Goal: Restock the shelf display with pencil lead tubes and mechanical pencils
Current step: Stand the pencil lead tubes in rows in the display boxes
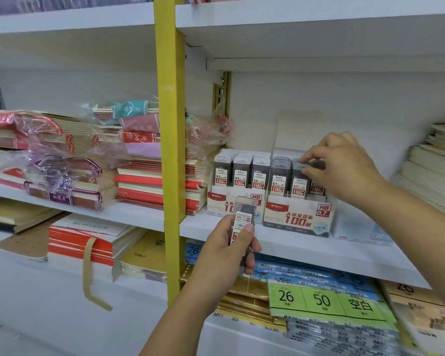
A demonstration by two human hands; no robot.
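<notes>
left hand (226,253) grips spare tube (243,214) in front of shelf (293,250) | right hand (344,165) pinches tube (316,164) over rightmost row of 0.7 box (298,214) | step: likely seating tube in row | next: press it level, then feed the spare in

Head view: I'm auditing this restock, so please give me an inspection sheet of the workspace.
Surface: white shelf, boxes standing on it.
Job's things: 0.5 box and 0.7 box hold upright lead tubes; mechanical pencils, nothing seen.
Clutter: plastic-wrapped notebook stacks to the left.
Grips: left hand holds a spare tube; right hand pinches a dark tube in the 0.7 box.
Cables: nothing seen.
Surroundings: yellow upright, labelled packs below.
</notes>
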